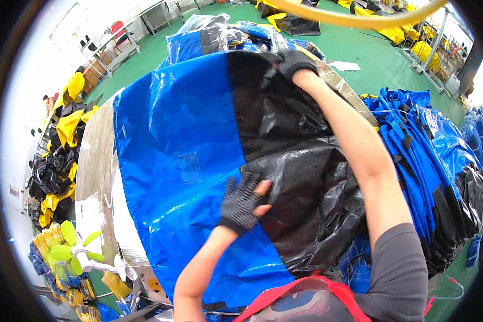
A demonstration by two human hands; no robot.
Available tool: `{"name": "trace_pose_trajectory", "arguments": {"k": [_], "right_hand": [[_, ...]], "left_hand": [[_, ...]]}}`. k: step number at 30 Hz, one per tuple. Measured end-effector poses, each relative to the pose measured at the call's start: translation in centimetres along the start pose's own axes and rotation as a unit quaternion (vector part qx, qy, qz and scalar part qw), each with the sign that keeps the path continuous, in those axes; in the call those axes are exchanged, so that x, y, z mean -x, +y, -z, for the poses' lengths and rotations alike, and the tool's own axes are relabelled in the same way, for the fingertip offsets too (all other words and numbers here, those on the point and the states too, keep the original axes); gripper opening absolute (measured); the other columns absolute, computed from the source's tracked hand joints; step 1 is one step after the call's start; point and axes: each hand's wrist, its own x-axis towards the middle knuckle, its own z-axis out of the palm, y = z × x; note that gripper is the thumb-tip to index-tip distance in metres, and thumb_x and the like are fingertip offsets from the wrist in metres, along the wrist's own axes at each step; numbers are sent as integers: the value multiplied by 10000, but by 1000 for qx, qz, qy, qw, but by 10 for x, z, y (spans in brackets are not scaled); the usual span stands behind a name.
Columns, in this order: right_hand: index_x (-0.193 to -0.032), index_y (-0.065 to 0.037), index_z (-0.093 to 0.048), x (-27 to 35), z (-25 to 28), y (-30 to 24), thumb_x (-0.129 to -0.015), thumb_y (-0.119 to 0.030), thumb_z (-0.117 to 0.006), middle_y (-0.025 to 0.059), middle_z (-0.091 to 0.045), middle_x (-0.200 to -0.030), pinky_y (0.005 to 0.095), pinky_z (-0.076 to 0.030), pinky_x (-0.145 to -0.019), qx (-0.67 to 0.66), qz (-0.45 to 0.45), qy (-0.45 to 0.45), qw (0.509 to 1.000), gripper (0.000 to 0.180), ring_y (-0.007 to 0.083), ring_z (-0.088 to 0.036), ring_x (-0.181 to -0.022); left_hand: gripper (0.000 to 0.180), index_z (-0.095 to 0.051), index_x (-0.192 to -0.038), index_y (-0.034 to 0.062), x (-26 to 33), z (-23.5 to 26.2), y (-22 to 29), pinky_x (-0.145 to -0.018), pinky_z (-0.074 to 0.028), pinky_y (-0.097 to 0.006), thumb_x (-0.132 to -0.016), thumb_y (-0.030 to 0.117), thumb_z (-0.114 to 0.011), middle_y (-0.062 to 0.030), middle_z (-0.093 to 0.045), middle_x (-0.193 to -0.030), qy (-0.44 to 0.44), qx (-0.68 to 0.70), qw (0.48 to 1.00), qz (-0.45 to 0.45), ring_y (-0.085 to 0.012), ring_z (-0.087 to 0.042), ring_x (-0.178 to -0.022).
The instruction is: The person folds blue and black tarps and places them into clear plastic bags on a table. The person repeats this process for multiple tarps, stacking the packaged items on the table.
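A large glossy sheet, its left part blue (188, 118) and its right part black (300, 177), is spread over the table in front of me. My left hand (244, 204), in a dark grey fingerless-tipped glove, lies on it near the colour seam with fingers spread. A faint square patch (189, 168) shows on the blue part. My right arm reaches across to the far edge, where my right hand (297, 63), in a matching glove, is closed on the black material. Its fingertips are partly lost against the black.
Folded blue and black pieces (413, 155) are stacked at the right. Beyond the table sits a plastic-wrapped blue bundle (198, 37). A lime-green fan (76, 249) stands at the lower left, near yellow and black material (64, 145). A yellow curved bar (359, 20) crosses the top.
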Motion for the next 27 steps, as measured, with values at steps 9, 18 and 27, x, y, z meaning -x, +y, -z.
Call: {"name": "trace_pose_trajectory", "arguments": {"k": [9, 18, 27], "right_hand": [[-971, -43, -651, 269, 96, 14, -726, -186, -708, 160, -668, -955, 457, -478, -830, -170, 160, -227, 946, 290, 364, -639, -893], [-1167, -273, -638, 375, 86, -33, -849, -265, -618, 101, -611, -1187, 594, -315, -1028, -46, 218, -72, 972, 318, 357, -499, -1203], [-1232, -322, -586, 391, 61, 1, -738, -318, -655, 43, -572, -1308, 725, -141, -1043, -124, 308, -262, 906, 499, 417, -392, -1316]], "left_hand": [[649, -455, -1378, 81, 1, -48, -43, -1126, -164, -513, -862, 461, -562, -224, -359, -1450, -17, -15, 1000, 19, -407, -245, -1375], [604, -459, -1367, 71, 200, -19, -45, -1070, -269, -486, -873, 405, -558, -230, -438, -1376, -43, -81, 978, 185, -412, -350, -1299], [560, -462, -1356, 60, 411, 106, -91, -1014, -374, -459, -884, 349, -554, -237, -517, -1302, -211, -50, 881, 420, -417, -454, -1224]]}}
